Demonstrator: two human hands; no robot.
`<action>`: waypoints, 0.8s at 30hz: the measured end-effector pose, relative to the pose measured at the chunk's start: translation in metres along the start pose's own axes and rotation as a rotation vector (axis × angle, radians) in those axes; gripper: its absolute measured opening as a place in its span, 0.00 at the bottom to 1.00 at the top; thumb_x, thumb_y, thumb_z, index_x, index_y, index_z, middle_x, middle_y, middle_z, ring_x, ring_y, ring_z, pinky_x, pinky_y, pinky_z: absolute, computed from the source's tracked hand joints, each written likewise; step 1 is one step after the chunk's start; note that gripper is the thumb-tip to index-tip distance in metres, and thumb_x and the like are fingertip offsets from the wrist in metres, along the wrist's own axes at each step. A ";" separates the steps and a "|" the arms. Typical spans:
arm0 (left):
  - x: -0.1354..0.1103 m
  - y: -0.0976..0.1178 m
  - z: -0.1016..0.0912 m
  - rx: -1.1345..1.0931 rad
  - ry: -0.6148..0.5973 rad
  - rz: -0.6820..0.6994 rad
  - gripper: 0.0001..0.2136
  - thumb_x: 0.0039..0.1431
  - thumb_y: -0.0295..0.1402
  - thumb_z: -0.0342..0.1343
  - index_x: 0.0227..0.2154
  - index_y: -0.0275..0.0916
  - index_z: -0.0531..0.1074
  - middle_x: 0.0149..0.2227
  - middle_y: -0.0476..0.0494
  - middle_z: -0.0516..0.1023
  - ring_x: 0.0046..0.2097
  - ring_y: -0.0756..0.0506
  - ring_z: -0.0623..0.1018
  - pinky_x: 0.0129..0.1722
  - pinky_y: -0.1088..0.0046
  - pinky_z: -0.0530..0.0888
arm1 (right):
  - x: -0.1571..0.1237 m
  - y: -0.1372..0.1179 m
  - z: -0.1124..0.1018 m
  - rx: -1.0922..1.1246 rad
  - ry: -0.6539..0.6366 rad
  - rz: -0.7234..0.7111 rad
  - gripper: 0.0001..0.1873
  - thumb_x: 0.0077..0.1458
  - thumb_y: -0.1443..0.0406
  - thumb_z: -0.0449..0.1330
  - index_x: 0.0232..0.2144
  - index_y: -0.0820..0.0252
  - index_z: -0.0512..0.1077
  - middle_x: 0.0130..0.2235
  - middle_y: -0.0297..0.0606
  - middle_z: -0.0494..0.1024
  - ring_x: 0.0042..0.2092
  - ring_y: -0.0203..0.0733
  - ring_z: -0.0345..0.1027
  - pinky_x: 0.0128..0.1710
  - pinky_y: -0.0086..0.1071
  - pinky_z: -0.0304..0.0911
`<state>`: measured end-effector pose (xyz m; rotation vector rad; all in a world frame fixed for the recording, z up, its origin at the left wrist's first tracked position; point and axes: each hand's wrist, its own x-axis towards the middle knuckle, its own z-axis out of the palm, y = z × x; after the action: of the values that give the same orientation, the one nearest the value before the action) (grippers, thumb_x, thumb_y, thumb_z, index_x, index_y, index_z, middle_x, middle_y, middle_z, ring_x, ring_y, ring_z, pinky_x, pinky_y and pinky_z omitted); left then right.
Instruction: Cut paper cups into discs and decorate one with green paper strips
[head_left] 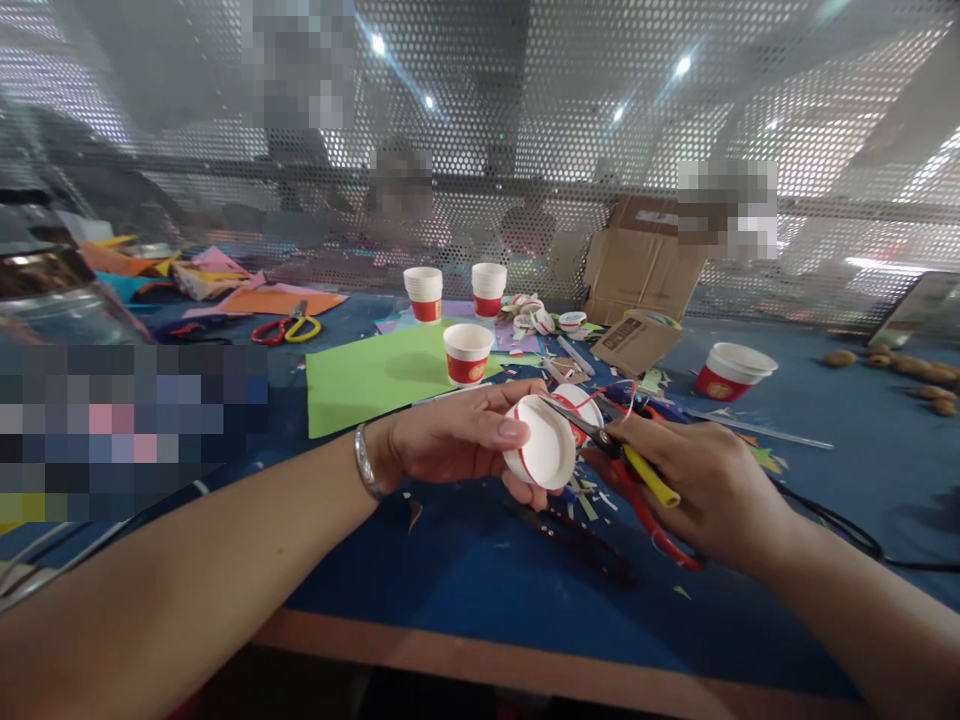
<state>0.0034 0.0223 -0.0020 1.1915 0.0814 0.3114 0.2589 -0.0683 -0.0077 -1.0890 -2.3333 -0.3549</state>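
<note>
My left hand (457, 435) is closed around a small white paper cup (541, 448) with a red band, held on its side with the bottom facing me. My right hand (697, 485) grips red-and-yellow scissors (637, 470), whose blades reach the cup's rim near the top. A thin red strip curls off the cup above the blades. Both hands hover over a blue table (480, 560) scattered with small paper scraps. A metal bracelet is on my left wrist.
A green paper sheet (375, 375) holds an upright cup (468, 353); two more cups (424, 293) stand behind it. A tipped cup (731, 370) lies at right, near a torn cardboard box (637, 270). Other scissors (289, 327) and coloured paper lie at left. A perforated screen rises behind.
</note>
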 end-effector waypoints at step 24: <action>0.001 -0.002 -0.002 -0.001 -0.024 -0.011 0.20 0.57 0.45 0.65 0.43 0.33 0.74 0.37 0.39 0.81 0.35 0.46 0.84 0.33 0.79 0.82 | 0.004 -0.002 0.003 0.000 0.026 0.003 0.11 0.63 0.69 0.49 0.38 0.57 0.71 0.31 0.41 0.83 0.26 0.41 0.75 0.25 0.31 0.59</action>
<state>0.0041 0.0238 -0.0041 1.1932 0.0667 0.2876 0.2544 -0.0656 -0.0082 -1.0812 -2.3086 -0.3664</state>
